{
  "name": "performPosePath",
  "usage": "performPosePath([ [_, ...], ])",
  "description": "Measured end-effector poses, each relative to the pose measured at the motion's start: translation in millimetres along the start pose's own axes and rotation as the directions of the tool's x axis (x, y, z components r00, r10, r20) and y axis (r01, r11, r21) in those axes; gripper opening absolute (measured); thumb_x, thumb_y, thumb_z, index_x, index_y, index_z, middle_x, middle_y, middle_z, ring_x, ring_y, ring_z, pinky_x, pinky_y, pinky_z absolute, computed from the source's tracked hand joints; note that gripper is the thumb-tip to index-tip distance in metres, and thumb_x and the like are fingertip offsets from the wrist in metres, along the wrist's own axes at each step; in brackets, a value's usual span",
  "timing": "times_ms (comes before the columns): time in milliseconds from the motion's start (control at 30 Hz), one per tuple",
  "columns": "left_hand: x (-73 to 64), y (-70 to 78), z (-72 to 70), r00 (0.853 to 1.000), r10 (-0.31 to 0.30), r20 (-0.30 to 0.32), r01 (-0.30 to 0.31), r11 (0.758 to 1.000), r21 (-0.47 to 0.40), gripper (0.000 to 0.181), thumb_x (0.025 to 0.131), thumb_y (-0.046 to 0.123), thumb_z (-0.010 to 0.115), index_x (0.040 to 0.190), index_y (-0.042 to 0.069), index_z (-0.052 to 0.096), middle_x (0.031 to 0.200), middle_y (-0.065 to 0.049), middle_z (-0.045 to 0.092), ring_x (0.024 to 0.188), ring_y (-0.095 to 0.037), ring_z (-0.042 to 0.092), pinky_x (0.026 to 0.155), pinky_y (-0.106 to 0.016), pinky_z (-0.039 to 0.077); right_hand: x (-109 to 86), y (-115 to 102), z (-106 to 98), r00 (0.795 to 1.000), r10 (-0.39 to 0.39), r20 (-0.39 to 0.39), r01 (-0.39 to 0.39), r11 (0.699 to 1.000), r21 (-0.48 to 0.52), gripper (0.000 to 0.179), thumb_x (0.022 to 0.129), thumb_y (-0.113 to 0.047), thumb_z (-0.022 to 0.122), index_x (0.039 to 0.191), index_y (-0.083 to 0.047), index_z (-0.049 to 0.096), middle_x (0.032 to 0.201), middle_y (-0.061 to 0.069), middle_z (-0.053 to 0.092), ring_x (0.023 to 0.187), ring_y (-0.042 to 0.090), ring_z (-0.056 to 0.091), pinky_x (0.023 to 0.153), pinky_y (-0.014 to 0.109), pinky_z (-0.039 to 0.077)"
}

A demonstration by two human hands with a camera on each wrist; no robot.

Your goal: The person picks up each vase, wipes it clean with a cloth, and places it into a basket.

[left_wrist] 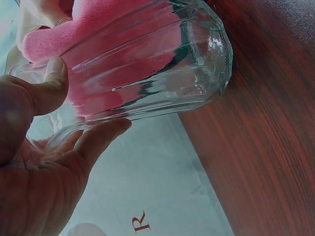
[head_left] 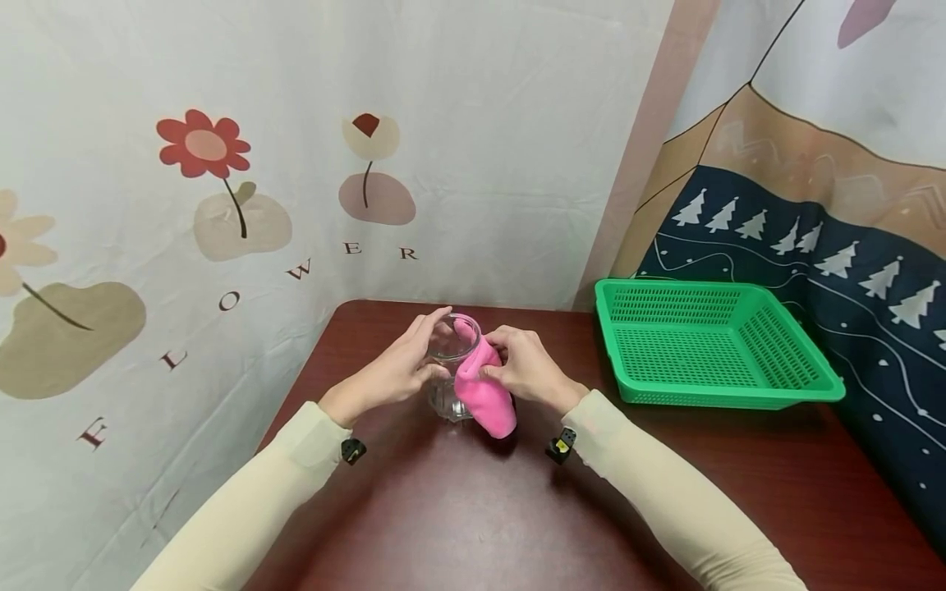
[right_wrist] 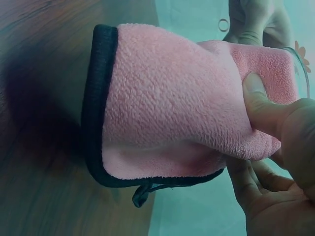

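Observation:
Near the middle of the table, a clear ribbed glass jar [head_left: 447, 400] stands with its mouth upward. My left hand [head_left: 395, 359] grips it close under the rim, thumb on the near side and fingers round the far side. A fluffy pink cloth [head_left: 488, 400] hangs along the jar's right side, its upper end at the rim. With thumb and fingers my right hand [head_left: 529, 366] pinches this cloth near the top. In the right wrist view the cloth shows a dark edging [right_wrist: 98, 98] and a small dark loop [right_wrist: 141, 195]. Part of the jar is hidden behind the cloth.
A green plastic basket [head_left: 732, 396] with slotted walls sits at the back right of the dark red-brown table [head_left: 458, 517]. Behind the table hangs a pale curtain [head_left: 502, 164] with flowers and letters. Another patterned curtain [head_left: 769, 213] with white trees hangs at the right.

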State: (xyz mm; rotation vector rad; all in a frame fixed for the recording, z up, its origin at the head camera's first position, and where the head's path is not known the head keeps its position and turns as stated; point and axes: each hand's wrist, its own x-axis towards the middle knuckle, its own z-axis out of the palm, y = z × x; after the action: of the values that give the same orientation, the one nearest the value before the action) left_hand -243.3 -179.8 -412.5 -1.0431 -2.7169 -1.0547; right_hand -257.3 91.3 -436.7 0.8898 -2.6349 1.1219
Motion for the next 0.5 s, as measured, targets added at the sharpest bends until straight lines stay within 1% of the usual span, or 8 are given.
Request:
performPosePath([
  [67,0.1,-0.5,0.1,1.000,0.001,0.001,-0.001,1.000,-0.003,0.098,0.101,-0.003,0.087,0.178,-0.004,0.027,0.149,-0.027,0.059,0.137,-0.044,0.072,0.100,-0.044,0.063,-0.4,0.1,0.7,1.000,-0.007,0.005,0.007,1.000,-0.011,0.033,0.093,-0.005,0.098,0.124,-0.004,0.087,0.113,0.010,0.083,0.094,0.017,0.073,0.082,0.025,0.062],
  [300,0.4,-2.3,0.9,1.000,-0.006,0.006,0.006,1.000,0.001,0.098,0.101,0.000,0.088,0.178,-0.002,0.027,0.149,-0.026,0.060,0.139,-0.041,0.071,0.101,-0.046,0.064,-2.3,0.2,1.8,0.999,-0.019,0.034,0.021,0.999,-0.040,0.040,0.090,-0.010,0.102,0.126,-0.001,0.087,0.110,0.011,0.082,0.091,0.016,0.069,0.078,0.023,0.061],
  [500,-0.1,-0.9,0.1,1.000,-0.012,0.008,0.012,1.000,-0.014,0.098,0.101,-0.001,0.087,0.179,-0.001,0.026,0.149,-0.025,0.059,0.137,-0.044,0.071,0.100,-0.044,0.065,-2.9,5.6,4.3,0.998,-0.043,0.051,0.047,0.995,-0.087,0.037,0.089,-0.009,0.103,0.122,-0.002,0.088,0.105,0.010,0.082,0.089,0.016,0.068,0.075,0.023,0.059],
])
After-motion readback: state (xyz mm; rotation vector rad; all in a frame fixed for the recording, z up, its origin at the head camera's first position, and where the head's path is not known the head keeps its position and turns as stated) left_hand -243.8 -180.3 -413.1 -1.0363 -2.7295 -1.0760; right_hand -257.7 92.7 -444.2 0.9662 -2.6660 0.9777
